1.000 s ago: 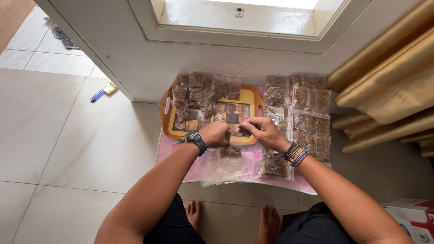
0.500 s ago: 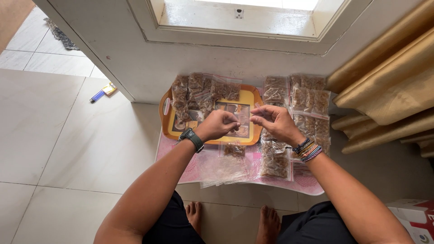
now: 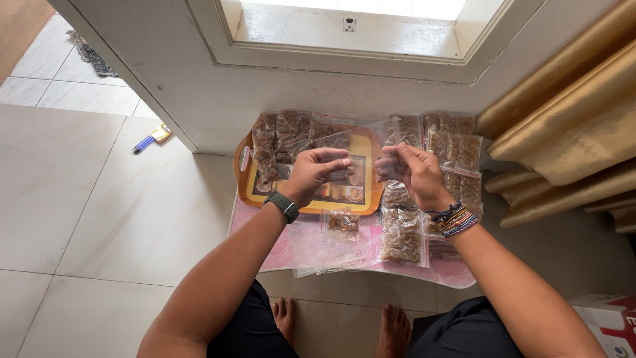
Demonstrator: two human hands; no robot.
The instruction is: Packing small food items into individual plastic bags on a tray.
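My left hand and my right hand are raised above an orange tray, and together they pinch the two ends of a clear plastic bag stretched between them. The bag looks empty. Several small bags of brown snacks lie on the tray's left side. More filled bags lie to the right, and others lie below my right hand on a pink mat. A dark watch is on my left wrist and beaded bracelets on the right.
A white wall with a window frame stands behind the tray. Gold curtains hang at the right. A blue lighter and a small yellow packet lie on the tiled floor at left. A red and white box sits at bottom right. My bare feet show below.
Both hands have risen from the tray and moved apart, drawing a clear bag out between them.
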